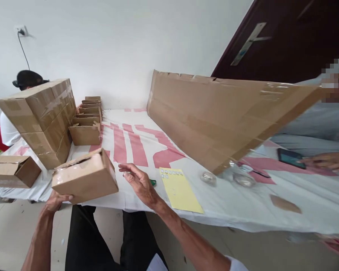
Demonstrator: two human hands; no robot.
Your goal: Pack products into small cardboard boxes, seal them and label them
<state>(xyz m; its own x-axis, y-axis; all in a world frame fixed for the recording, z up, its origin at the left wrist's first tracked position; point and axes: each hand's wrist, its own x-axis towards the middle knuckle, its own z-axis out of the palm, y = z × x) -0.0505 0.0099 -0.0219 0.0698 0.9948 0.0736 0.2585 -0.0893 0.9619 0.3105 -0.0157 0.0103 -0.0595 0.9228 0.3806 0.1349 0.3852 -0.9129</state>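
Observation:
My left hand [56,200] grips a small taped cardboard box [84,176] from below, holding it tilted at the table's near edge. To the right of the box, my right hand [138,180] hovers over the table with its fingers spread and nothing in them. A green object [153,183] peeks out just behind that hand. A yellow sheet [180,190] with small stickers at its top lies right of the hand.
Stacked sealed boxes [45,116] and a row of open small boxes [87,124] stand at the left. A large cardboard sheet [223,116] leans across the table. Another person's hand [327,161] touches a phone [290,158] at the right. Tape rolls [209,177] lie nearby.

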